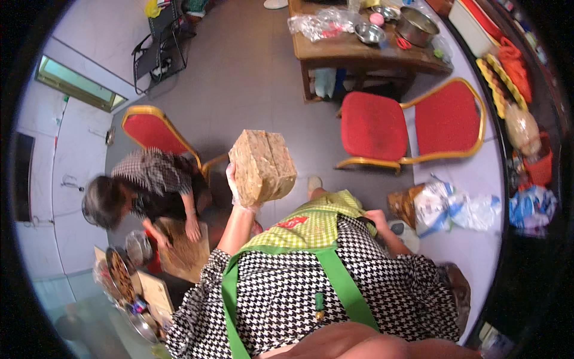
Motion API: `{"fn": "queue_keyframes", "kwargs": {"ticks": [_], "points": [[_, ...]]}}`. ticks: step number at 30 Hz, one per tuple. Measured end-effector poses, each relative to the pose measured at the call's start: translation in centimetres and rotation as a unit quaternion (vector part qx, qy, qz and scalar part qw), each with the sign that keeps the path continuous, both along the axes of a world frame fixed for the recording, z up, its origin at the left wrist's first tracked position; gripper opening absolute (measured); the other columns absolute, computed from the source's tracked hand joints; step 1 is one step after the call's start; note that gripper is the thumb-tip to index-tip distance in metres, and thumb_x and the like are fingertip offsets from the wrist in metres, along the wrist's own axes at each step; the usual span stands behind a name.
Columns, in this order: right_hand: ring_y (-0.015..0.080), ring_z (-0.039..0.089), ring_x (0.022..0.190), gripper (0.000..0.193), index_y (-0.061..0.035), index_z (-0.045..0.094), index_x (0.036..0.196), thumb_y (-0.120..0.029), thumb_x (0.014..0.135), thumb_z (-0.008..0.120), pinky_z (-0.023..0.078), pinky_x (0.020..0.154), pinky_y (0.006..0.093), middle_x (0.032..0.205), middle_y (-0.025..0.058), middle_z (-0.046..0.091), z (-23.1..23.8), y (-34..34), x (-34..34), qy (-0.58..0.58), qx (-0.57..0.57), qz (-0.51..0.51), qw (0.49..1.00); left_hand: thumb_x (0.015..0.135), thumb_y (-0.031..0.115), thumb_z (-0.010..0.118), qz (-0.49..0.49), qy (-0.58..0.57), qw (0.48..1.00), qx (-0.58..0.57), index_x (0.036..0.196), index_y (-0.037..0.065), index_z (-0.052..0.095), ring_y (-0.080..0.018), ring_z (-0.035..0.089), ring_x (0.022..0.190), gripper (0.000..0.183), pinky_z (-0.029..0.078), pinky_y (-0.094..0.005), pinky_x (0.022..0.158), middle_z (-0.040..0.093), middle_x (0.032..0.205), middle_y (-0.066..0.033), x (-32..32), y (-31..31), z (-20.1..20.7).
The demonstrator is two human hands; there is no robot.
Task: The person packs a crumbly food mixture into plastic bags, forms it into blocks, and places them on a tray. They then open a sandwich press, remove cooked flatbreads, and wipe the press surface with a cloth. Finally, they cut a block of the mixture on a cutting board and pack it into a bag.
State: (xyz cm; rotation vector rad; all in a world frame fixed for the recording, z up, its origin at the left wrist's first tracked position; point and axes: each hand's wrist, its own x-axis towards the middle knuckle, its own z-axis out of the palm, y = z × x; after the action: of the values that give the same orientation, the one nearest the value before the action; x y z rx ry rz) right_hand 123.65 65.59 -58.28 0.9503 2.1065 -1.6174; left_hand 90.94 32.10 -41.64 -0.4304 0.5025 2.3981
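Raised in front of me is a large tan block (260,167) with a rough, chunky surface and a seam or groove down its face. I cannot tell what it is made of. My left hand (234,186), in what looks like a clear thin glove, grips it from the left and below. Down by the right side of my green checked apron (311,222) is my right hand (376,221), its fingers curled beside something dark. What it holds, if anything, is hidden.
At left, another person (152,179) bends over a wooden board (185,254), both hands on it. Bowls, including a metal bowl (143,326), stand nearby. A red chair (373,128) is ahead right, before a wooden table (335,51) with pots. Plastic bags (454,206) lie at right.
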Motion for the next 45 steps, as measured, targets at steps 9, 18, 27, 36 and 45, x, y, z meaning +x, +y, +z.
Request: {"fn": "queue_keyframes", "kwargs": {"ticks": [9, 18, 27, 36, 45], "points": [[0.0334, 0.068, 0.081, 0.03, -0.0043, 0.072, 0.088, -0.034, 0.083, 0.07, 0.052, 0.072, 0.0422, 0.084, 0.0168, 0.069, 4.8, -0.2, -12.0, -0.034, 0.202, 0.038, 0.978, 0.083, 0.044, 0.061, -0.116, -0.038, 0.988, -0.094, 0.138, 0.005, 0.046, -0.0308, 0.062, 0.111, 0.069, 0.052, -0.047, 0.095, 0.06, 0.127, -0.0156, -11.9, 3.4, 1.0], [0.019, 0.069, 0.078, 0.029, -0.0004, 0.069, 0.098, -0.028, 0.089, 0.066, 0.053, 0.07, 0.0343, 0.085, 0.0104, 0.071, 8.3, -8.3, -15.7, -0.075, 0.217, -0.326, 0.917, 0.081, 0.042, 0.063, -0.529, -0.026, 0.848, -0.025, 0.137, 0.002, 0.046, -0.0332, 0.06, 0.114, 0.071, 0.046, -0.0468, 0.102, 0.058, 0.129, -0.0188, -28.1, 20.9, -4.7], [0.0187, 0.066, 0.072, 0.025, -0.0014, 0.066, 0.105, -0.017, 0.086, 0.071, 0.053, 0.067, 0.0314, 0.096, 0.0138, 0.068, 10.8, -16.4, -19.6, 0.015, 0.24, -0.382, 0.892, 0.085, 0.044, 0.064, -0.638, 0.386, 0.64, -0.185, 0.137, 0.001, 0.051, -0.0227, 0.047, 0.129, 0.068, 0.033, -0.0366, 0.11, 0.056, 0.135, -0.0123, -26.9, 29.8, -8.5], [0.0221, 0.067, 0.074, 0.014, -0.0014, 0.068, 0.095, -0.014, 0.088, 0.069, 0.052, 0.066, 0.0326, 0.086, 0.0133, 0.068, 19.4, -9.6, -27.4, 0.142, 0.362, -0.344, 0.855, 0.088, 0.035, 0.069, -0.413, 0.745, 0.451, -0.265, 0.115, 0.006, 0.069, -0.0246, 0.067, 0.099, 0.04, 0.051, -0.0342, 0.089, 0.067, 0.116, -0.0149, -27.7, 25.2, -0.9], [0.0307, 0.067, 0.07, 0.026, -0.0018, 0.066, 0.076, -0.026, 0.085, 0.072, 0.052, 0.066, 0.0384, 0.075, 0.014, 0.067, 25.3, 2.7, -29.3, 0.018, 0.475, -0.375, 0.796, 0.095, 0.029, 0.063, -0.69, 0.368, 0.589, -0.201, 0.119, 0.004, 0.065, -0.0143, 0.065, 0.098, 0.035, 0.052, -0.029, 0.083, 0.069, 0.107, -0.0047, -22.5, 23.0, 0.6]]}}
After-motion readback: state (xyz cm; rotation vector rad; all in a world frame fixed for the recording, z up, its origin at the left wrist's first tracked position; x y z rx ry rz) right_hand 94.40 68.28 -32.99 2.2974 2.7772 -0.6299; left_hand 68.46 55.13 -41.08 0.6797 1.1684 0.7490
